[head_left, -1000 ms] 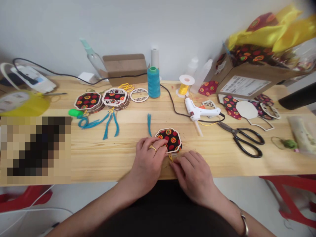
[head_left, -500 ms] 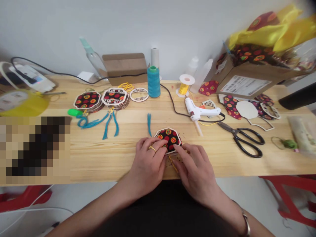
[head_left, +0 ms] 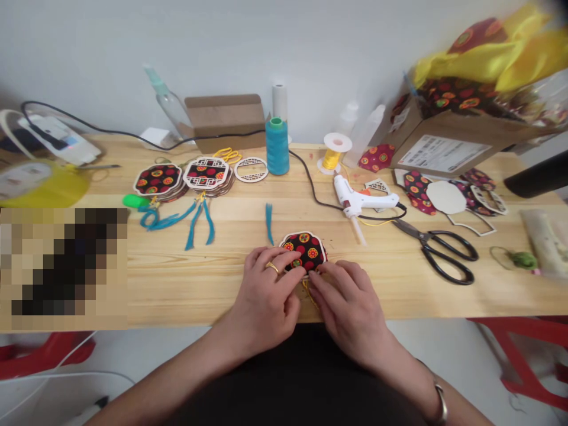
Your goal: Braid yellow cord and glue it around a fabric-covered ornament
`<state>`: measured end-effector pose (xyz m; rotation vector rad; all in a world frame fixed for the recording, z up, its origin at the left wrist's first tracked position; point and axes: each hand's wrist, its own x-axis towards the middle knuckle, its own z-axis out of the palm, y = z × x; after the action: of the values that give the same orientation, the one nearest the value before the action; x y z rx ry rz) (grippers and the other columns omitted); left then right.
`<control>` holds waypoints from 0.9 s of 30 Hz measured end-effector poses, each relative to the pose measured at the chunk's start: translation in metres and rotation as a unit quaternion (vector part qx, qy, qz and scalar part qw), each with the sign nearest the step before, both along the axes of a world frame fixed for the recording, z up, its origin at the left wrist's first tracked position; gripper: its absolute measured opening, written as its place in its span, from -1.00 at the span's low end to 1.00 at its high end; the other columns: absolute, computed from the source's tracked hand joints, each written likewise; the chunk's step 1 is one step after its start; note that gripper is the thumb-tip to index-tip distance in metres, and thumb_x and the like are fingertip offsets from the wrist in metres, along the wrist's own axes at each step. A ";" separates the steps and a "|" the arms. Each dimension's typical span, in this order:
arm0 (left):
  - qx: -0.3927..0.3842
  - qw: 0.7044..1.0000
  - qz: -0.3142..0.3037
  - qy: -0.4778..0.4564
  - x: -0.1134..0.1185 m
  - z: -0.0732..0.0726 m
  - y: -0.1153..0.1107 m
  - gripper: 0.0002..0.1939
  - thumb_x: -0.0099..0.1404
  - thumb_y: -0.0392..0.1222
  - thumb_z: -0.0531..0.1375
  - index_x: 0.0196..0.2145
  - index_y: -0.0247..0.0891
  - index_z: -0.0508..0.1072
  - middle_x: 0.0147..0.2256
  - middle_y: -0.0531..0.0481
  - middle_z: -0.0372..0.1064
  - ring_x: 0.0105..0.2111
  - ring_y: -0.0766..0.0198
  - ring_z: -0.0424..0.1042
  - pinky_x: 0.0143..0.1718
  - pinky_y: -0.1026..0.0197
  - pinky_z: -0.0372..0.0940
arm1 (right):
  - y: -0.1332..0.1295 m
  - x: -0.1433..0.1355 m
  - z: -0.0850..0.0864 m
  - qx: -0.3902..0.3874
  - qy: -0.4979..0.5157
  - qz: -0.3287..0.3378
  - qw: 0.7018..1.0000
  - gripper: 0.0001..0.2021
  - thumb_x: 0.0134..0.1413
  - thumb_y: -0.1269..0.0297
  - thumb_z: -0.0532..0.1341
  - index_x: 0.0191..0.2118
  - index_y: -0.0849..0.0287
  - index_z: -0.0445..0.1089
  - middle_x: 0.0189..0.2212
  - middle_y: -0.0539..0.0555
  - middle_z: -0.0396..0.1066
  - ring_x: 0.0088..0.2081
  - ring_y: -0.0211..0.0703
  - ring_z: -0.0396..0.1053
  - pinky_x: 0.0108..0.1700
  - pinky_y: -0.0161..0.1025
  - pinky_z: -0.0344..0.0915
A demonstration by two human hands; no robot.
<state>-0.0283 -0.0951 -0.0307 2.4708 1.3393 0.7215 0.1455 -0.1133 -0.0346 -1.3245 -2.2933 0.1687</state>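
Note:
A padded ornament [head_left: 306, 242] in dark floral fabric with a white scalloped frame lies on the table in front of me. From its lower edge hangs a short yellow cord [head_left: 306, 288]. My left hand [head_left: 268, 293] grips the ornament's left and lower side, fingertips pressing on the fabric. At the lower right edge, the bent fingers of my right hand [head_left: 350, 302] pinch the frame close to the cord. My fingers cover much of the lower rim. A loose teal tassel [head_left: 268, 223] lies just beyond the ornament.
On the right are a white glue gun [head_left: 366, 200], black-handled scissors [head_left: 437, 248] and a cardboard box [head_left: 444, 139] of fabric. Behind stand a teal thread cone [head_left: 277, 148] and a yellow cord spool [head_left: 332, 157]. Stacked ornaments [head_left: 206, 174] with teal tassels sit to the left.
My left fingers have slid down toward the ornament's lower edge. My right fingertips have dropped from the fabric to the lower rim, showing more of the floral fabric.

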 end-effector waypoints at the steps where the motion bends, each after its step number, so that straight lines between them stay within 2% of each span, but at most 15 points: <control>1: 0.004 1.000 0.000 0.001 0.000 0.000 0.000 -0.66 0.01 -0.42 0.13 -0.22 -0.24 0.43 -0.07 -0.09 0.33 -0.02 0.04 0.19 0.03 -0.10 0.06 | 0.000 0.000 0.000 0.002 -0.011 0.001 1.000 -0.74 0.04 0.46 0.13 -0.11 0.25 0.37 -0.15 0.18 0.35 -0.14 -0.03 0.18 -0.14 -0.07 0.23; 6: 0.016 1.000 0.005 -0.010 0.000 -0.002 0.001 -0.70 0.02 -0.42 0.13 -0.25 -0.23 0.43 -0.08 -0.07 0.35 -0.04 0.04 0.21 0.01 -0.11 0.09 | 0.000 0.002 0.004 0.014 -0.077 0.023 0.997 -0.73 0.03 0.47 0.12 -0.10 0.27 0.35 -0.12 0.17 0.34 -0.12 0.03 0.16 -0.20 -0.07 0.22; 10: 0.006 0.997 0.023 -0.076 -0.002 0.002 0.002 -0.70 0.04 -0.48 0.09 -0.25 -0.30 0.39 -0.09 -0.13 0.32 -0.05 0.10 0.23 0.00 -0.05 0.16 | 0.001 0.003 0.005 0.018 -0.103 0.039 0.994 -0.71 0.04 0.45 0.12 -0.07 0.27 0.33 -0.10 0.16 0.33 -0.11 0.05 0.16 -0.22 -0.08 0.21; 13: 0.004 0.993 0.044 -0.109 -0.004 0.005 0.002 -0.74 0.07 -0.50 0.07 -0.28 -0.31 0.39 -0.16 -0.14 0.33 -0.09 0.15 0.25 -0.05 0.01 0.22 | 0.000 0.003 0.005 0.015 -0.104 0.040 0.994 -0.71 0.05 0.45 0.11 -0.07 0.28 0.33 -0.09 0.15 0.33 -0.11 0.04 0.16 -0.22 -0.08 0.21; 20: 0.027 0.999 -0.005 -0.021 -0.009 -0.001 0.004 -0.82 0.17 -0.38 0.12 -0.28 -0.22 0.43 -0.28 -0.01 0.41 -0.15 0.18 0.26 -0.07 0.01 0.19 | 0.001 0.004 0.002 0.021 -0.070 0.040 0.997 -0.71 0.07 0.49 0.06 -0.08 0.31 0.34 -0.12 0.19 0.35 -0.15 0.02 0.18 -0.22 -0.08 0.24; 27: 0.053 0.999 0.015 -0.002 -0.006 0.002 0.005 -0.88 0.19 -0.31 0.14 -0.33 -0.18 0.46 -0.32 0.05 0.46 -0.17 0.15 0.26 -0.14 0.02 0.18 | 0.006 0.001 -0.007 0.010 0.009 0.013 1.000 -0.80 0.10 0.47 0.07 -0.17 0.28 0.37 -0.19 0.18 0.36 -0.19 -0.10 0.21 -0.16 -0.13 0.25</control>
<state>-0.0344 -0.0902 -0.0285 2.5331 1.3717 0.8243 0.1462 -0.1077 -0.0415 -1.2783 -2.2922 0.1652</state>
